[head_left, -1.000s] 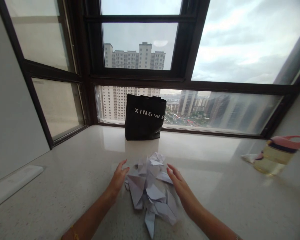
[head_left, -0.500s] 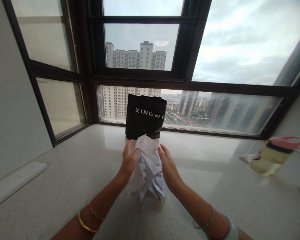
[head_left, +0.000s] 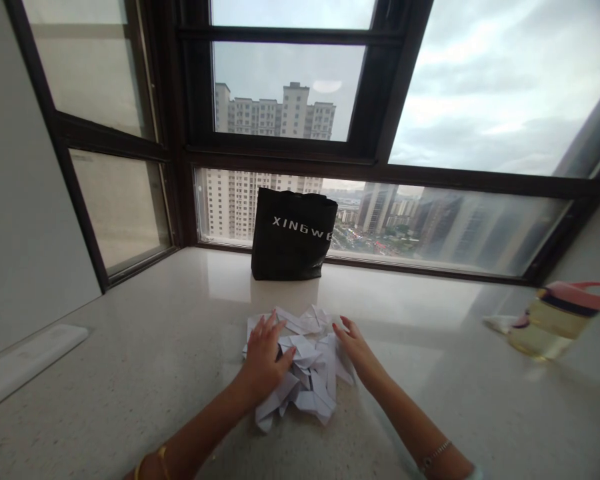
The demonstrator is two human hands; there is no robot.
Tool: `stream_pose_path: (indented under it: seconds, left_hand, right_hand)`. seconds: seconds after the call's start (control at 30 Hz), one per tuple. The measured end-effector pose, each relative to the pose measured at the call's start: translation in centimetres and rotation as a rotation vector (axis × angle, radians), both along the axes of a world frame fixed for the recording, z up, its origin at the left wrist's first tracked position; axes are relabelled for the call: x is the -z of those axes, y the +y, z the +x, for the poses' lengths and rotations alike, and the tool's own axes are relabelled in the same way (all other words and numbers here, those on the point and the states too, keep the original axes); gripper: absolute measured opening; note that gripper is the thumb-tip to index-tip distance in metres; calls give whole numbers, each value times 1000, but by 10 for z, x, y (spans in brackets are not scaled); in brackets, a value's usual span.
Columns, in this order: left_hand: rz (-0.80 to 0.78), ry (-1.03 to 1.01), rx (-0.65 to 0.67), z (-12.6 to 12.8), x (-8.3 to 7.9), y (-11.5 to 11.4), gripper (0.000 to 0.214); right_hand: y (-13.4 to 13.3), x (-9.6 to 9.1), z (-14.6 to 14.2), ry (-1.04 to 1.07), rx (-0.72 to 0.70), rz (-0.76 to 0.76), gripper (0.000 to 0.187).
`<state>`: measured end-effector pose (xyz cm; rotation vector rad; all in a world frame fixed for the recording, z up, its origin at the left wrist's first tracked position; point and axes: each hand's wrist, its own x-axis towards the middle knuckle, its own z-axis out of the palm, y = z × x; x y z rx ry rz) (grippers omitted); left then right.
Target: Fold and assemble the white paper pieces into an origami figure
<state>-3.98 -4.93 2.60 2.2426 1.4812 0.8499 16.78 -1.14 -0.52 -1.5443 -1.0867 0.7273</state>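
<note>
A loose heap of folded white paper pieces (head_left: 307, 353) lies spread on the pale speckled countertop (head_left: 180, 347). My left hand (head_left: 267, 353) rests over the heap's left side, palm down with fingers apart, hiding some of the papers. At the right edge of the heap is my right hand (head_left: 357, 350), its fingers stretched forward beside the papers; whether it touches them I cannot tell. Neither hand grips a piece. Just beyond the heap, a black bag (head_left: 293, 247) with white lettering stands upright.
On the right stands a bottle (head_left: 550, 327) with a pink lid and yellowish liquid, a small pale object (head_left: 495, 325) beside it. A long white device (head_left: 30, 367) lies at the left. Dark-framed windows (head_left: 300, 157) border the back of the counter.
The papers, gathered in a tall bunch between both hands, have dropped and spread into a low heap. My hands have come down; the left has moved on top of the papers.
</note>
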Motion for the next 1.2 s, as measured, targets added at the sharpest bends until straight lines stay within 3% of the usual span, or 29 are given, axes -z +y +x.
stream_pose_path:
  seconds: [0.13,0.27,0.4,0.47,0.53,0.6,0.67,0.77,0.97,1.2]
  left_hand:
    - [68,323,322,3,15,-32,65]
    - [7,432,270,-3,5,-30,60]
    - [-139,346,300,-14,-26,-16,82]
    - [-167,297,222,-14,-34,-13,87]
    - [-136,274,165,-7,-30,-15,86]
    - [-61,283,241,6,-14,-20,82]
    - [39,294,377,19,4,-27,73]
    - [129,309,373,34,20,-37,56]
    - [241,323,340,64,12,-35,55]
    - [152,427,154,116,18,9,58]
  right_hand:
    - [-16,4,-26,127,-127,0,76]
    - [-18,3,-27,154,-219,34,71]
    - [-2,2,-1,51,-111,49,68]
    - [7,4,6,22,-42,30,69]
    - [14,5,1,8,23,19,73]
    - [21,6,-16,-6,24,26,76]
    - [25,6,-36,-10,-62,32,76]
    - [27,4,-52,-18,-176,60,68]
    - [26,1,-12,-131,-86,123,54]
    - [31,12,16,-175,-85,67,69]
